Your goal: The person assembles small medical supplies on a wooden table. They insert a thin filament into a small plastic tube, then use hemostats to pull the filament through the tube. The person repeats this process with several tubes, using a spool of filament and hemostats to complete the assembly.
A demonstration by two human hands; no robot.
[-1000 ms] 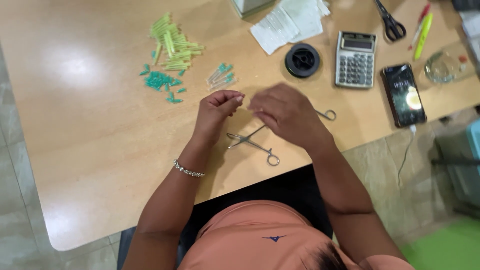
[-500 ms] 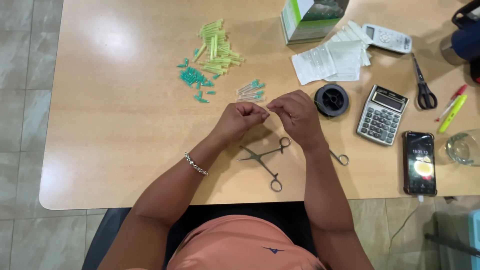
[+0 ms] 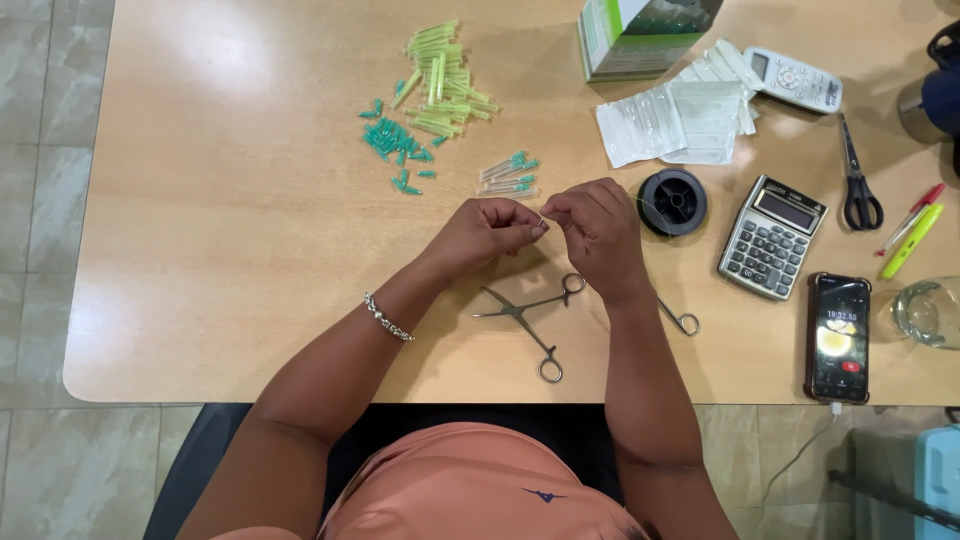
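My left hand (image 3: 487, 231) and my right hand (image 3: 598, 228) meet fingertip to fingertip above the wooden table (image 3: 230, 250), pinching one tiny thin item between them, too small to identify. A fine thread seems to run from my right hand toward the black spool (image 3: 672, 201). Metal forceps (image 3: 530, 316) lie open on the table just below my hands. A second ring handle (image 3: 682, 320) shows under my right wrist. A few clear tubes with teal tips (image 3: 508, 176) lie just beyond my hands.
Teal caps (image 3: 395, 147) and yellow-green tubes (image 3: 442, 84) are piled at the far left. Farther right are white packets (image 3: 677, 118), a green-white box (image 3: 640, 32), a remote (image 3: 796, 80), scissors (image 3: 857, 184), a calculator (image 3: 772, 236), a phone (image 3: 838, 336), pens (image 3: 912, 232) and a glass (image 3: 926, 312).
The view has shifted, so the table items sit lower and more to the right in frame. My hands stay pinched together above the forceps; my fingers have shifted only slightly.
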